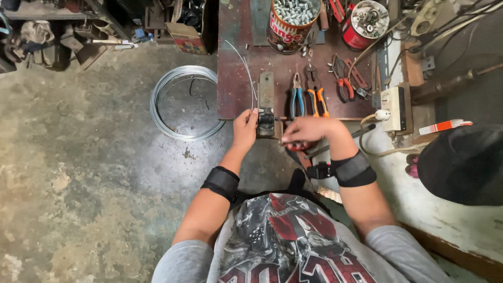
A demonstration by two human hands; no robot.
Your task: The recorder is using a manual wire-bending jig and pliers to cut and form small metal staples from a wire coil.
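Both forearms wore black wrist bands below the grey metal jig (266, 105), which stood at the near edge of a dark red workbench (236, 78). Left of the jig, a large coil of silvery wire (184, 102) lay on the concrete floor. Right of the jig lay blue-handled pliers (297, 98) and orange-handled pliers (316, 97). Left hand (244, 129) closed around the jig's black lower end, pinching a thin wire (246, 71). Right hand (309, 131) curled shut just right of the jig; what it gripped was hidden.
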